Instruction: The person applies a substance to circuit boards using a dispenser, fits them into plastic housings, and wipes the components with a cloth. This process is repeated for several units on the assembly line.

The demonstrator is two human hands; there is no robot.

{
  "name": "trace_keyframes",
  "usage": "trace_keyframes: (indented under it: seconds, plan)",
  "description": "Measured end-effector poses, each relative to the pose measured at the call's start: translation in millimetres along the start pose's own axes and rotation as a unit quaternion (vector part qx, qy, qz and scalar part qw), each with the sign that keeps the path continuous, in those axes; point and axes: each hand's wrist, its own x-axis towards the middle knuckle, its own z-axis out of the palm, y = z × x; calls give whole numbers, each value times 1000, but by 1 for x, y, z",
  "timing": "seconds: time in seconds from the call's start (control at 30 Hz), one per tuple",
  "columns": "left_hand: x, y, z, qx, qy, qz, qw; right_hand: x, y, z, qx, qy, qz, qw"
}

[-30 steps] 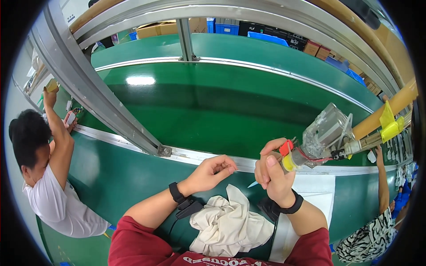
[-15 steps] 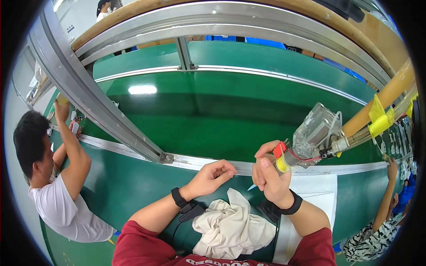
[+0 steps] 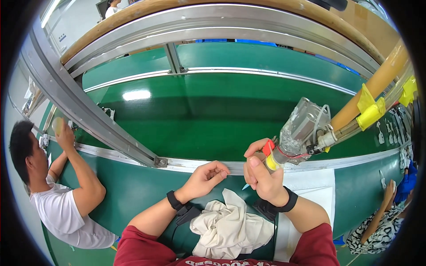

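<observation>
My right hand (image 3: 266, 177) is wrapped round the lower end of a hand-held glue gun (image 3: 298, 133). The gun has a metal body wrapped in clear plastic, a red lever and a yellow taped collar. Below my fingers pokes a small light blue tip (image 3: 245, 186), pointing down toward the green bench. My left hand (image 3: 204, 179) is closed beside the metal rail, thumb against curled fingers; anything inside is hidden. Between my forearms lies a crumpled cream cloth (image 3: 228, 226). Both wrists carry black bands.
An aluminium rail (image 3: 199, 167) parts the bench from a green belt (image 3: 191, 119). A slanted metal post (image 3: 88, 102) rises at left. White sheets (image 3: 310, 190) lie by my right forearm. A hose (image 3: 377, 88) leads to the gun. A co-worker (image 3: 62, 186) sits left, another (image 3: 377, 221) right.
The whole view has shifted slightly, with both my hands keeping much the same pose. The left co-worker's raised hand has come down a little; the right co-worker's arm has dropped lower.
</observation>
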Motion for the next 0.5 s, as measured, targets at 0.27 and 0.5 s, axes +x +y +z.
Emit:
trace_keyframes:
  seconds: [0.27, 0.5]
  plan:
    - [1, 0, -2, 12, -4, -7, 1000, 0, 4, -3, -9, -6, 0, 1000]
    - [2, 1, 0, 32, 12, -16, 999, 1, 7, -5, 2, -6, -14, 1000]
